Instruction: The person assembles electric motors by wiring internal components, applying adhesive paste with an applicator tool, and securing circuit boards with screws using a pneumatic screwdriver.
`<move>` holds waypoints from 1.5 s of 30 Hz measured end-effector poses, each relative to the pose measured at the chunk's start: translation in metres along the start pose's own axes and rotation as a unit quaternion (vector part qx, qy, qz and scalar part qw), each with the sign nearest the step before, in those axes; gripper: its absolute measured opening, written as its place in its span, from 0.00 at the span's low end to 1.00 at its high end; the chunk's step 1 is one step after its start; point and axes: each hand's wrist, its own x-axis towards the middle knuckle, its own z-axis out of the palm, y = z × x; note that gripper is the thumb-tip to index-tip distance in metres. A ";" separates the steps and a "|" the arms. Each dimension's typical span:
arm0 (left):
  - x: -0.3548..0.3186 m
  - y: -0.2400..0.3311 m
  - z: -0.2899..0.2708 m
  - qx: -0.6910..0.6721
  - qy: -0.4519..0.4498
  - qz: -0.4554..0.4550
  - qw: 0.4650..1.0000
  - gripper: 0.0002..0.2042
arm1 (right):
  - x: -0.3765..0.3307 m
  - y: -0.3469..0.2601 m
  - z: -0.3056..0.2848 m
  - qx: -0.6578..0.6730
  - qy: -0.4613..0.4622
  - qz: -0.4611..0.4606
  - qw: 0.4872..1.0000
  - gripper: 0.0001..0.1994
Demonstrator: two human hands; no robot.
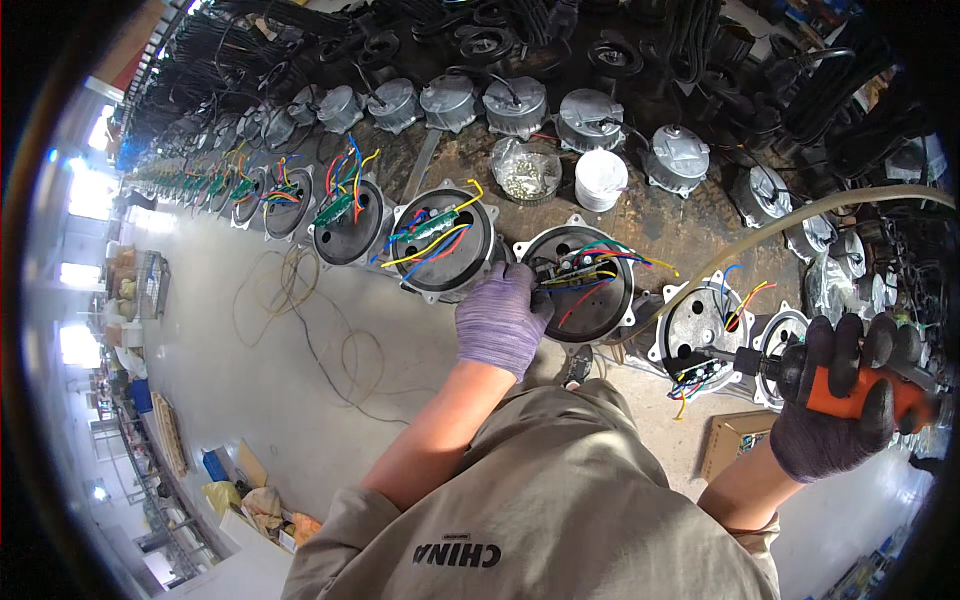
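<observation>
My left hand [503, 312], in a purple knit glove, is at the left rim of a round metal housing [592, 328]. Its fingers are bent and closed, and what they pinch is hidden. A small circuit board with blue, green, yellow and red wires lies inside that housing. My right hand [830, 425], in a dark-palmed glove, grips an orange and black power screwdriver [840, 393]. The tool lies nearly level, its bit pointing left over another round housing [690, 325], which also holds a wired board; I cannot tell whether the bit touches it.
More wired housings [350, 238] line the bench edge to the left. Behind them stand grey motor covers [517, 107], a bag of small screws [527, 178] and a white tub [600, 181]. A pale hose [800, 213] arches across the right side. A cardboard box [733, 440] sits below the bench edge.
</observation>
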 end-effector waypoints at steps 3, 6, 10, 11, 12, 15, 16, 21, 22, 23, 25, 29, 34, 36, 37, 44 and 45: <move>-0.001 0.004 0.003 0.013 0.007 -0.003 1.000 0.14 | 0.000 -0.002 -0.004 -0.002 0.024 0.003 1.000 0.24; -0.003 0.005 0.008 0.012 0.015 -0.021 1.000 0.13 | 0.004 0.001 -0.008 0.014 -0.030 0.006 0.999 0.25; -0.003 0.005 0.012 0.030 0.039 0.002 0.999 0.13 | 0.007 -0.001 -0.004 0.011 0.007 0.013 1.000 0.25; -0.004 0.005 0.012 0.031 0.040 0.000 0.999 0.13 | 0.006 -0.001 -0.003 0.005 0.022 0.022 0.999 0.23; -0.005 0.005 0.012 0.017 0.042 -0.011 0.999 0.13 | 0.007 0.000 -0.005 0.006 0.021 0.024 0.999 0.23; -0.010 0.010 0.011 0.000 0.048 -0.030 0.998 0.14 | 0.012 0.002 -0.015 0.013 0.007 0.031 0.999 0.23; -0.012 0.013 0.009 -0.006 0.051 -0.035 0.998 0.13 | 0.014 0.003 -0.020 0.017 -0.001 0.028 0.999 0.23; -0.022 0.011 0.002 -0.094 0.025 -0.022 0.995 0.12 | 0.012 0.006 -0.016 0.037 0.034 0.063 0.997 0.23; -0.025 0.008 -0.001 -0.148 0.024 -0.021 0.988 0.12 | 0.013 0.009 -0.008 0.029 0.041 0.047 0.998 0.23; -0.025 0.007 -0.005 -0.150 0.023 -0.020 0.988 0.12 | 0.015 0.009 -0.005 0.018 0.051 0.030 0.998 0.24; -0.025 0.002 -0.015 -0.106 -0.020 0.128 0.986 0.12 | 0.017 0.006 -0.009 0.020 0.027 0.028 0.999 0.25; -0.021 -0.002 -0.037 -0.163 -0.036 0.196 0.966 0.12 | 0.015 0.000 -0.008 0.040 -0.008 0.043 0.998 0.25; 0.000 0.004 -0.029 -0.129 0.082 0.088 0.984 0.10 | 0.008 0.002 -0.004 0.006 0.023 0.027 0.999 0.26; 0.006 0.007 -0.029 -0.115 0.059 0.130 0.983 0.08 | 0.006 0.001 -0.002 -0.010 0.053 0.020 0.998 0.26; 0.006 0.006 -0.027 -0.116 0.059 0.132 0.983 0.08 | 0.006 0.000 -0.004 -0.009 0.045 0.017 0.999 0.26; 0.012 -0.004 -0.018 -0.115 0.061 0.176 0.976 0.07 | 0.005 -0.002 -0.002 0.016 0.020 0.024 0.999 0.27; 0.013 -0.005 -0.018 -0.103 0.068 0.192 0.974 0.06 | 0.004 -0.001 -0.001 0.014 0.021 0.023 0.999 0.27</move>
